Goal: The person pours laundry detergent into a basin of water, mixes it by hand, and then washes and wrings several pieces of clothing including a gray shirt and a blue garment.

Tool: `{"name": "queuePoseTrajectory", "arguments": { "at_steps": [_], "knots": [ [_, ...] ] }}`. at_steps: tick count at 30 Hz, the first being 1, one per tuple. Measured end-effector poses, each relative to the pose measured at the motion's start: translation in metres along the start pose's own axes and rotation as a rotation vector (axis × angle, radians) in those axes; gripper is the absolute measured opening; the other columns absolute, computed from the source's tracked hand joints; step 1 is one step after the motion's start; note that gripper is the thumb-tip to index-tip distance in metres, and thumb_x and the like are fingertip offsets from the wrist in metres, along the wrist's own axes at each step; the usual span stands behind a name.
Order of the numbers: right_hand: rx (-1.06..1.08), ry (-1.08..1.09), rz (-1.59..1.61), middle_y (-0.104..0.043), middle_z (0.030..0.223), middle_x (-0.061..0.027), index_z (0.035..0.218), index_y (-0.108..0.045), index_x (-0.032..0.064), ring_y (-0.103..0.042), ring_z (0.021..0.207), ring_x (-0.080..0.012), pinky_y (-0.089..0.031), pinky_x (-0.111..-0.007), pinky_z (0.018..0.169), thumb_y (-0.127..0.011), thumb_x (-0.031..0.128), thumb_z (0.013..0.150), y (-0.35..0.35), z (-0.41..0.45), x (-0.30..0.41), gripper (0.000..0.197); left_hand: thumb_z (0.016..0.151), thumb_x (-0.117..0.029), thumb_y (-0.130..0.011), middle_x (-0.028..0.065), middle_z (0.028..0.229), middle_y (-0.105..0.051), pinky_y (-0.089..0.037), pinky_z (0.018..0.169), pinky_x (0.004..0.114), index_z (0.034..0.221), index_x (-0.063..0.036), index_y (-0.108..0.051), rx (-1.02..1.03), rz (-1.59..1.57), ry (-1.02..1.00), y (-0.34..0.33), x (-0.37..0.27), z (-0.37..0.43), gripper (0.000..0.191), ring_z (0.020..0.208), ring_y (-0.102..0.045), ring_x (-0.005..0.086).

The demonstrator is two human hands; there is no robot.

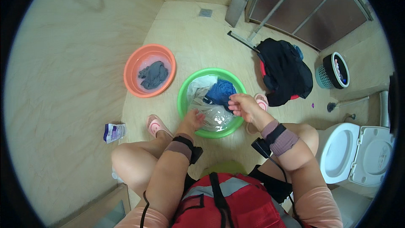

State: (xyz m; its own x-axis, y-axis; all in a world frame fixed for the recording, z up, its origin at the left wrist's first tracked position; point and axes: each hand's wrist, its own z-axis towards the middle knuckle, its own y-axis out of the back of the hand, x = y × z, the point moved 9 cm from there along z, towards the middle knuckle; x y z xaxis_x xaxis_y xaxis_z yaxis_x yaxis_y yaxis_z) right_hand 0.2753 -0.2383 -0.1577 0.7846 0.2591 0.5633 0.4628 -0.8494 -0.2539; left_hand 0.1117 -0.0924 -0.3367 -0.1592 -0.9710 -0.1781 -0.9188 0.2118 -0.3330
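Note:
In front of me on the floor stands a green plastic basin [182,98] with water and wet clothes in it. A blue garment [220,91] lies over pale grey-white cloth [202,101], part of which bulges up in a wet, shiny bubble. My left hand [192,121] is over the basin's near left rim, its fingers loosely apart beside the pale cloth, with nothing visible in them. At the right rim, my right hand [243,105] has curled fingers close to the edge of the blue garment; whether they pinch any cloth is unclear.
An orange basin [128,80] with a grey cloth [154,75] in cloudy water stands at left. Dark clothes [283,69] heap over a red container at right, touching a floor squeegee [243,41]. A toilet [340,152], a lidless basket [324,76] and a packet [114,133] stand near the walls.

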Motion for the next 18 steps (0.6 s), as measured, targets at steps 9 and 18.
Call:
{"name": "queuePoseTrajectory", "arguments": {
  "at_steps": [9, 18],
  "knots": [
    [-0.052, -0.041, -0.166, -0.06, 0.089, -0.0023, 0.099, -0.057, 0.0124, -0.058, 0.079, -0.0164, -0.046, -0.035, 0.071, -0.06, 0.019, 0.086, -0.012, 0.007, -0.023, 0.015, 0.089, -0.031, -0.054, 0.0059, 0.095, -0.053, -0.043, 0.077, 0.044, 0.112, -0.0132, -0.054, -0.359, 0.306, -0.138, 0.081, -0.007, -0.024, 0.03, 0.084, -0.049, 0.0203],
    [-0.042, 0.059, -0.085, -0.058, 0.081, 0.0009, 0.09, -0.057, 0.015, -0.056, 0.07, -0.0127, -0.045, -0.034, 0.06, -0.06, 0.017, 0.083, -0.048, -0.002, -0.003, 0.008, 0.088, -0.027, -0.053, 0.0078, 0.112, -0.054, -0.043, 0.084, 0.046, 0.124, -0.0145, -0.051, -0.07, 0.315, -0.081, 0.061, -0.013, -0.04, 0.038, 0.097, -0.05, 0.0283]
  ]
}}
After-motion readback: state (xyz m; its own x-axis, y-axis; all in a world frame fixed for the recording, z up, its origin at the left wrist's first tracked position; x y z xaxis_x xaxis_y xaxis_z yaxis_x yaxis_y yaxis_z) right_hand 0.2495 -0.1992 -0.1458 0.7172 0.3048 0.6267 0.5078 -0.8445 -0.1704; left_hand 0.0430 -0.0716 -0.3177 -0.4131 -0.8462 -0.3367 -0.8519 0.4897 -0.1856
